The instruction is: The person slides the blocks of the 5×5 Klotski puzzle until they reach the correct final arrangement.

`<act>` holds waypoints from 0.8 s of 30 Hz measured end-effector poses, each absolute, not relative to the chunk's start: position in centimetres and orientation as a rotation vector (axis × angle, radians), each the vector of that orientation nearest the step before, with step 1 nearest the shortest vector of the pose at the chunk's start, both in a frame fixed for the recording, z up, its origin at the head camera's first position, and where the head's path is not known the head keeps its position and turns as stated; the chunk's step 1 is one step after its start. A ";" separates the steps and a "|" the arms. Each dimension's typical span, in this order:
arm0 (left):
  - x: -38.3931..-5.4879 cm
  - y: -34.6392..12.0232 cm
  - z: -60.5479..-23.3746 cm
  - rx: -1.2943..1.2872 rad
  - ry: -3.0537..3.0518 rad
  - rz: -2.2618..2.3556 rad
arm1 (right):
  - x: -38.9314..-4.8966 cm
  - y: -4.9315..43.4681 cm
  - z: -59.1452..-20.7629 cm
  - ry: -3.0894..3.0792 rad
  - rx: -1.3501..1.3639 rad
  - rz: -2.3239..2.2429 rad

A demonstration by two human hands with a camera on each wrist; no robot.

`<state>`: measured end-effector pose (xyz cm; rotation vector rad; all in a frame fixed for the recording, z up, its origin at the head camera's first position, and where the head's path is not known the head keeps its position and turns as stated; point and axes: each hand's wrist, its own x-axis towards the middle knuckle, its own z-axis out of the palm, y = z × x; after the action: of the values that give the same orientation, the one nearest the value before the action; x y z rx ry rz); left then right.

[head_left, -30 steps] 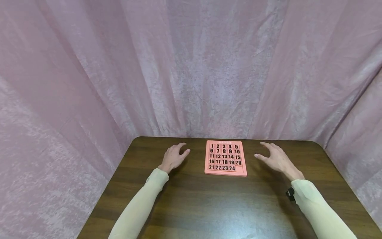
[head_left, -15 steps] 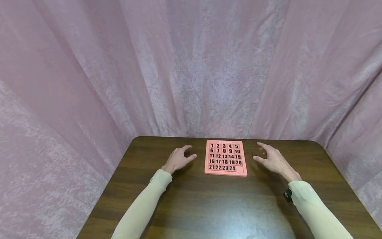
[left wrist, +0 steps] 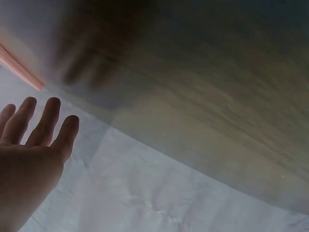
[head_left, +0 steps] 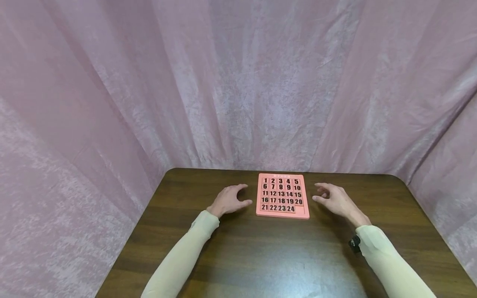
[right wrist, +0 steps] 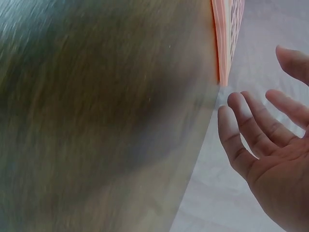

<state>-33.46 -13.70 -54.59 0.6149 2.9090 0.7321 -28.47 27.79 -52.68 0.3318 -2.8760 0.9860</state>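
You're likely at the reach, left grip (head_left: 226, 201) and right grip (head_left: 338, 202) relaxed and empty, flanking the number slide puzzle (head_left: 282, 195), so next probably calls for closing inward evenly.

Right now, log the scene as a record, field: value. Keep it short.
object: pink number puzzle, lying on the brown table
tiles: black-numbered tiles, 1 to 24 in order, five rows
vacant slot: bottom-right corner, after 24
left grip: beside the puzzle's left edge, apart from it
right grip: beside its right edge, apart from it
held: nothing
wrist: black device at the right cuff
backdrop: pink curtain behind the table
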 end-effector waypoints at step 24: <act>-34.0 -11.1 -56.0 0.769 2.817 0.564 | -28.7 25.9 -53.4 -2.948 0.358 1.034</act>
<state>-34.02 -11.13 -56.01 0.7692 2.8172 0.5636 -28.69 25.90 -53.41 0.3585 -2.9483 1.0340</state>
